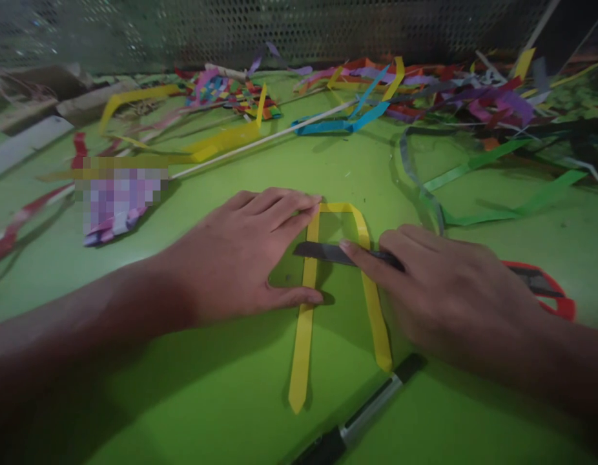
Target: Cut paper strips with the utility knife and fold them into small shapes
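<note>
A yellow strip (303, 349) lies folded in an upside-down U on the green table. My left hand (245, 252) is spread over its left leg, with the thumb on the strip lower down and the fingertips at the upper left corner. In my right hand (439, 290) is a knife with a dark blade (328, 252). The blade lies across the strip's left leg, between my left thumb and fingers, and my right index finger rests along it. The handle is mostly hidden by my right hand.
A black and silver marker (371, 403) lies near the front. Something red and black (563, 303) shows behind my right wrist. A woven purple piece (119, 200) on a stick is at the left. Coloured strips (512, 106) pile up along the back by the perforated panel (279, 32).
</note>
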Available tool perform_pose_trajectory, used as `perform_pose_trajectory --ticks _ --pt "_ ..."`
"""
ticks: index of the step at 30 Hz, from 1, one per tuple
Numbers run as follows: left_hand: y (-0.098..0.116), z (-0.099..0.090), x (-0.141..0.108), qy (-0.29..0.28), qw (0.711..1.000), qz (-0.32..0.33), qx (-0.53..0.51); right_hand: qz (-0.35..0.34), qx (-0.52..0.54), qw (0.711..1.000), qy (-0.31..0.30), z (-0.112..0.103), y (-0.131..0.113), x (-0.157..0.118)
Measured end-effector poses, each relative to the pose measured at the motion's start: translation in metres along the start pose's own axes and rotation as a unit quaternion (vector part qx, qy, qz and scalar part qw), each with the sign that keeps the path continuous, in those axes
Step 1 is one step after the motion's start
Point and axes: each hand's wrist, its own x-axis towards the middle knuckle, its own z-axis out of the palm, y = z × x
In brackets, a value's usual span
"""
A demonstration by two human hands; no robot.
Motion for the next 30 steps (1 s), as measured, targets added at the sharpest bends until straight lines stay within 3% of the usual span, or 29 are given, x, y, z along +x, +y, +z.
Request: perform_pose_trajectory --ticks 6,30 --pt "0.0002 -0.0003 0.0007 0.002 1.0 0.0 -0.008 0.05 -0.027 0.998 0.009 0.001 0.0038 0.0041" --pt "0.0006 0.0006 0.0015 0.008 1.0 -0.003 -0.01 0.018 -0.036 0.999 0.01 0.0024 0.0042 0.003"
